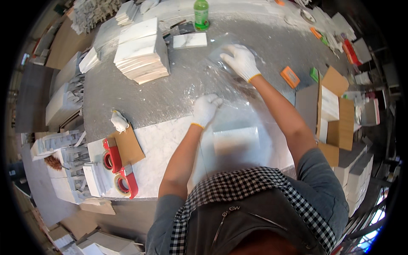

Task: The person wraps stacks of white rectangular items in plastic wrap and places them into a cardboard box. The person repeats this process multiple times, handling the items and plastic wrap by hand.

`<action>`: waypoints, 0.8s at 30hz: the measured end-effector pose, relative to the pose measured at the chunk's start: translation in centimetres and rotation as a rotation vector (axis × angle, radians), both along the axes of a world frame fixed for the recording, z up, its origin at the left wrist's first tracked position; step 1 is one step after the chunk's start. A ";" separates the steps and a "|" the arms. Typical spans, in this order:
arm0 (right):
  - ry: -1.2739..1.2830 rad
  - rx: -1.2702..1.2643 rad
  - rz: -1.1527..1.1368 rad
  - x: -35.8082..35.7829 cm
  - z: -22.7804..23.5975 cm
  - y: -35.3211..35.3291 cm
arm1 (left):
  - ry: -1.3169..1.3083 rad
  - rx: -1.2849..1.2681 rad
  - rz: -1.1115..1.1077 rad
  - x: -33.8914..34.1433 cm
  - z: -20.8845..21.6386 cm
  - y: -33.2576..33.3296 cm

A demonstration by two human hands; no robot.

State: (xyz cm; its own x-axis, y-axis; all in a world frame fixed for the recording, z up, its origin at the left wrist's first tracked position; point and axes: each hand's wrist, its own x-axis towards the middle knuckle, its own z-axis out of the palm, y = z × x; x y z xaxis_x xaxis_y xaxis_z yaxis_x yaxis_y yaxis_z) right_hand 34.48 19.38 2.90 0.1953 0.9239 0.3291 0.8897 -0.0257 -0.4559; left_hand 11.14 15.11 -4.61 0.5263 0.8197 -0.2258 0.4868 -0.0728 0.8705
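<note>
Both my hands wear white knitted gloves with yellow cuffs. A sheet of clear plastic film (231, 91) lies crumpled and shiny over the worktable in front of me. My left hand (206, 109) is closed on the film's near left part, fingers curled. Farther off and to the right, my right hand (241, 61) rests on the film's far part, thumb apart from the fingers. Between my forearms, close to my body, a white block of tiles (236, 140) sits on the pale marble slab (165, 131); film seems to lie over it.
At the far left stands a tall stack of marble tiles (140, 53). A green bottle (201, 15) and a single tile (190, 40) lie beyond. Two red tape dispensers (126, 182) sit by a cardboard piece (128, 146). Rightward are an orange block (290, 77) and an open carton (346, 123).
</note>
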 end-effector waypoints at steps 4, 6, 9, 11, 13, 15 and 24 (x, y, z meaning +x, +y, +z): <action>-0.132 -0.061 0.129 -2.3 0.6 9.0 | 0.009 0.097 -0.016 -0.4 0.5 -0.1; -0.216 -0.074 0.172 -2.6 -0.5 13.8 | -0.010 0.144 -0.018 -0.5 0.4 -0.2; -0.352 -0.360 0.211 -3.4 -2.0 18.8 | 0.005 0.189 -0.038 -0.6 -0.2 -0.3; -0.428 -0.397 0.281 -3.1 -3.3 20.6 | 0.035 0.168 -0.064 -0.6 -0.3 -0.3; -0.476 -0.460 0.353 -3.0 -4.3 21.9 | 0.044 0.221 -0.063 -0.6 -0.8 -0.2; -0.408 -0.465 0.391 -2.1 -5.1 23.0 | 0.043 0.246 -0.080 -0.6 -1.1 -0.4; -0.192 -0.512 0.195 -3.7 -1.8 17.4 | 0.145 0.302 -0.108 -0.4 -0.1 -0.7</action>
